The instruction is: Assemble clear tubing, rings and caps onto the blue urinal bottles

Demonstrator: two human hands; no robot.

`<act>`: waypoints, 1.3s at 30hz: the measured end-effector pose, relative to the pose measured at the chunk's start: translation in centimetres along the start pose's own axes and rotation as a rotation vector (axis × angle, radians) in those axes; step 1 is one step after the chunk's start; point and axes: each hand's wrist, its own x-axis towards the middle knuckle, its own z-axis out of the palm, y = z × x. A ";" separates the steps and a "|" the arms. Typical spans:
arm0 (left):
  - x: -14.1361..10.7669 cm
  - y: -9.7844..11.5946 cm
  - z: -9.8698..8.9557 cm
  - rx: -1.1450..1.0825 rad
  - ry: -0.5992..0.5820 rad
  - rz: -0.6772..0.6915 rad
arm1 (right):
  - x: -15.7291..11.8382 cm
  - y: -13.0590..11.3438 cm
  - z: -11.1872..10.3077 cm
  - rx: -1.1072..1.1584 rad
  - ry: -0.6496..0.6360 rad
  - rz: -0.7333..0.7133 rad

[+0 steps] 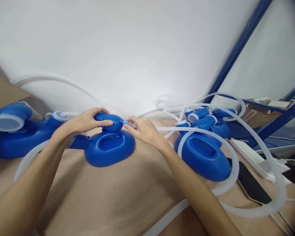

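My left hand (88, 119) is closed around a blue rounded funnel piece (115, 123) with a narrow tip pointing right. My right hand (145, 130) pinches the end of a clear tube (132, 124) at that tip; the fingers partly hide how far it goes on. Just below the funnel piece, a blue urinal bottle (108, 158) with a moulded handle lies on the brown surface, its neck toward the left. My left wrist partly covers the neck's mouth. From behind my right hand a whitish tube (172, 129) runs right in wide loops.
At left lies another blue bottle (27, 137) with a translucent-lidded blue piece (7, 123). On the right are a blue bottle (203, 157), several blue funnel pieces (205, 122), a phone (253, 183) and a power strip (250, 157). A blue metal frame (238, 49) leans beyond.
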 end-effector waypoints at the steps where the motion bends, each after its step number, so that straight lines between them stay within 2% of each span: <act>1: 0.0 0.0 0.0 0.005 -0.001 0.005 | 0.0 -0.1 0.3 -0.002 0.004 -0.021; 10: -0.3 -0.2 -0.5 0.003 -0.087 0.058 | 0.7 -1.0 2.2 0.089 0.130 0.049; 19: -0.3 0.0 -0.2 0.030 -0.007 0.056 | 1.0 -0.7 3.2 0.230 0.160 0.092; 23: -0.3 0.0 -0.1 -0.007 -0.009 0.028 | 1.1 -0.5 2.5 0.277 0.099 0.095; 28: -0.3 0.1 -0.1 -0.069 -0.021 -0.012 | 0.5 0.3 -0.4 0.249 -0.074 0.009; 32: -0.4 0.0 -0.1 -0.065 -0.010 -0.019 | 0.0 1.4 -1.7 0.270 -0.073 0.023; 36: -0.4 0.0 -0.1 -0.055 -0.004 -0.037 | 0.3 1.9 -1.0 0.347 -0.041 -0.021; 39: -0.5 0.1 -0.2 -0.052 -0.026 -0.025 | 0.5 1.7 -0.2 0.356 0.002 -0.002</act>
